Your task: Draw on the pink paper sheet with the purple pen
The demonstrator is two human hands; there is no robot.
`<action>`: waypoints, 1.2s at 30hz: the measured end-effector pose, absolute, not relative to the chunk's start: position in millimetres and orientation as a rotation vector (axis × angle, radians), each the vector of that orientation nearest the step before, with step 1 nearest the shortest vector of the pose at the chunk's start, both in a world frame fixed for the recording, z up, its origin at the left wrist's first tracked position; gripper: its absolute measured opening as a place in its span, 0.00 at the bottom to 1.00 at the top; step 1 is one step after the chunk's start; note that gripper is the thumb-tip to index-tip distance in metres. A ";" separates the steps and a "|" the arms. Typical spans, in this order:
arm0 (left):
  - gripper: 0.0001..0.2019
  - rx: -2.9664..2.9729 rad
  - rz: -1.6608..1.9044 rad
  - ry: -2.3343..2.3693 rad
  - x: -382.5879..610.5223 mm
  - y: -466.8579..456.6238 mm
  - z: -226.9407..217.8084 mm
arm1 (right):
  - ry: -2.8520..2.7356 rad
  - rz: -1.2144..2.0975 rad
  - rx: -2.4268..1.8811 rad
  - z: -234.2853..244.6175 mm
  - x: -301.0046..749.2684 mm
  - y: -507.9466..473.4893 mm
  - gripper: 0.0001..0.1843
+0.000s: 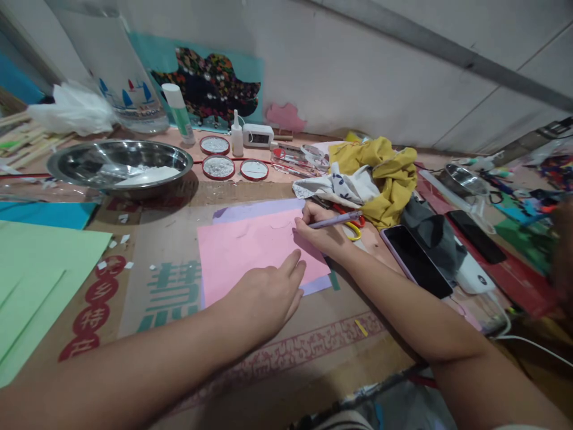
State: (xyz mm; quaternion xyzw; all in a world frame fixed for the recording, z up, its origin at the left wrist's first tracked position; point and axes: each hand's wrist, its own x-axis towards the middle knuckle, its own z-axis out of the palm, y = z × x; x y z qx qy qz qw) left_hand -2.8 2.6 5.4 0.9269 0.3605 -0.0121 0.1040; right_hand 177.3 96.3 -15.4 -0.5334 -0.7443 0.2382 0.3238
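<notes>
A pink sheet of paper (244,248) lies on a lilac sheet (255,211) on the cardboard-covered table (188,197). My left hand (264,295) rests flat on the pink sheet's near edge, fingers stretched out and together. My right hand (320,230) is closed on a lilac pen (335,220), its tip at the pink sheet's upper right corner. Faint drawn lines show on the pink paper.
A steel bowl (120,164) with white stuff stands at the back left, with red-rimmed lids (218,167) of beads and a glue bottle (237,136) beside it. Green paper (36,275) lies left. Yellow cloth (385,173), scissors (353,227) and two phones (416,260) lie right.
</notes>
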 end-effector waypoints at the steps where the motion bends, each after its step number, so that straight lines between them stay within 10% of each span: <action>1: 0.23 2.728 -0.039 1.065 -2.9 2.6 5.9 | -1.961 0.620 -1.403 -15.3 177.0 96.3 0.15; 36: 0.22 2.731 0.002 1.072 -3.0 0.5 3.9 | -1.999 0.632 -1.406 -15.4 177.1 95.8 0.14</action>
